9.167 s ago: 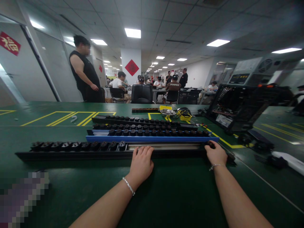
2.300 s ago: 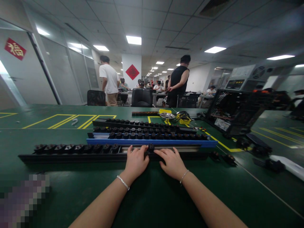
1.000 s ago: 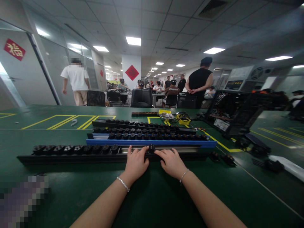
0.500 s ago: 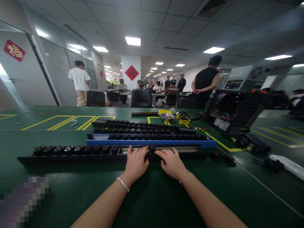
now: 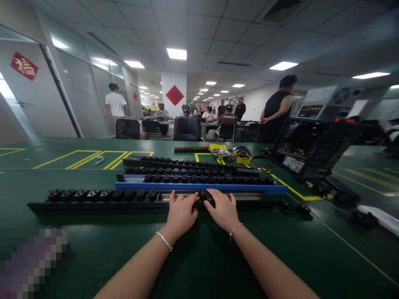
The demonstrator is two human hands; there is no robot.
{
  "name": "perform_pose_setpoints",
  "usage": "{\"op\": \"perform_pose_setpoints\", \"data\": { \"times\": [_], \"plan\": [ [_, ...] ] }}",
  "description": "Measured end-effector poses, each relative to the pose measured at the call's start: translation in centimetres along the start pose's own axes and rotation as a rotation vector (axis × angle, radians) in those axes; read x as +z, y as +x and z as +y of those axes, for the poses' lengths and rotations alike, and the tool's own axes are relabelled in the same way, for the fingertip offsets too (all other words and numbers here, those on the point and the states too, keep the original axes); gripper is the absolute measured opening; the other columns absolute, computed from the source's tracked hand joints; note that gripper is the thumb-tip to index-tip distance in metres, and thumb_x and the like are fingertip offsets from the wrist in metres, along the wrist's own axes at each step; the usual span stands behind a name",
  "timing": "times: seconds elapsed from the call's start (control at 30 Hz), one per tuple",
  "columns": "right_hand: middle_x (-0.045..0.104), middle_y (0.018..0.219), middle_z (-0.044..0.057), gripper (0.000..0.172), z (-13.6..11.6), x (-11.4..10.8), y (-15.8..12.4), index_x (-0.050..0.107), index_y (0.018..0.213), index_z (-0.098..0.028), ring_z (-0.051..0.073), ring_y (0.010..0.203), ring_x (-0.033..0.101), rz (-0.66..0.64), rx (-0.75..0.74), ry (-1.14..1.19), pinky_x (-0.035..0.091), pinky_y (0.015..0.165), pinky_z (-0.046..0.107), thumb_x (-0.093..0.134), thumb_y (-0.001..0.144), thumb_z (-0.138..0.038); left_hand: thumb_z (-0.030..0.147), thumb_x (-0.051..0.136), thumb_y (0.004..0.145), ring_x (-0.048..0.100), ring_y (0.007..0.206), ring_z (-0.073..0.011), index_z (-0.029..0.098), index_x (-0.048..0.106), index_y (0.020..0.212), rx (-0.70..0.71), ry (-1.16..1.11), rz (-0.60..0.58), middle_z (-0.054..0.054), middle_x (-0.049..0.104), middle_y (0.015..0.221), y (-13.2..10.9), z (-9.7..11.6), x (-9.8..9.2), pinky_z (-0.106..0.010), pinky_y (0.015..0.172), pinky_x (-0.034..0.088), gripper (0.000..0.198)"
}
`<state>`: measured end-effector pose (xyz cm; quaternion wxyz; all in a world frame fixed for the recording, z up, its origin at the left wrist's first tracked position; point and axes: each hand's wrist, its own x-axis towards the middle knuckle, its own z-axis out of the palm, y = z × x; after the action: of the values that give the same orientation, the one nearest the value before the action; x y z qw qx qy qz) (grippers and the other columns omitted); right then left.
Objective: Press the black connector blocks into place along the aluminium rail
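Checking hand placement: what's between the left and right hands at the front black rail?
One small black module at the black rail, between left hand and right hand; head view shows it.

Ceiling of grey square panels [image 5: 199, 25], set with lit white rectangular lamps [image 5: 176, 54]. Left: grey door [image 5: 37, 95] bears a red diamond-shaped sign [image 5: 25, 66]; frosted glass partition [image 5: 79, 83] adjoins. Centre: broad white pillar [image 5: 173, 79], black padded chair [image 5: 187, 128] standing before it. Foreground: glossy green desk [image 5: 102, 236] with yellow line markings [image 5: 311, 198].

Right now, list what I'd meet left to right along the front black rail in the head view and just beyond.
Row of black modules, left hand, single black module, right hand, two loose black pieces.
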<state>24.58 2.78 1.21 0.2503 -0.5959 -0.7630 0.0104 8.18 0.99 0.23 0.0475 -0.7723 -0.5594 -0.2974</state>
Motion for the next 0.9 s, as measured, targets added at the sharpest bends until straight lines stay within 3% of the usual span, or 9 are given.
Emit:
{"op": "perform_pose_setpoints", "data": {
  "times": [0.23, 0.6, 0.9],
  "plan": [
    [0.061, 0.114, 0.001, 0.037, -1.2, 0.6, 0.6, 0.057, 0.112, -0.032, 0.021, 0.105, 0.052, 0.091, 0.152, 0.063, 0.015, 0.102, 0.047, 0.044, 0.081, -0.049, 0.023, 0.048, 0.078, 0.056, 0.1, -0.0214, 0.03, 0.052, 0.116, 0.02, 0.022, -0.018, 0.001, 0.064, 0.116, 0.0, 0.7, 0.1, -0.057, 0.108, 0.007, 0.039],
    [0.063, 0.111, 0.004, 0.036, -1.0, 1.4, 0.4, 0.061, 0.11, -0.026, 0.023, 0.113, 0.045, 0.212, 0.069, 0.025, 0.022, 0.097, 0.039, 0.047, 0.082, -0.045, 0.023, 0.05, 0.077, 0.053, 0.105, -0.0213, 0.029, 0.051, 0.117, 0.046, 0.015, -0.018, 0.0, 0.062, 0.119, -0.1, 0.5, 0.3, -0.058, 0.108, 0.004, 0.041],
    [0.065, 0.106, 0.003, 0.033, -1.0, 1.6, 0.6, 0.063, 0.106, -0.024, 0.022, 0.107, 0.049, 0.248, 0.055, 0.041, 0.025, 0.095, 0.036, 0.051, 0.08, -0.04, 0.022, 0.051, 0.075, 0.051, 0.109, -0.0218, 0.029, 0.051, 0.115, 0.045, 0.015, -0.018, 0.001, 0.06, 0.122, -0.2, 0.7, 0.3, -0.057, 0.109, 0.004, 0.042]
  ]
}}
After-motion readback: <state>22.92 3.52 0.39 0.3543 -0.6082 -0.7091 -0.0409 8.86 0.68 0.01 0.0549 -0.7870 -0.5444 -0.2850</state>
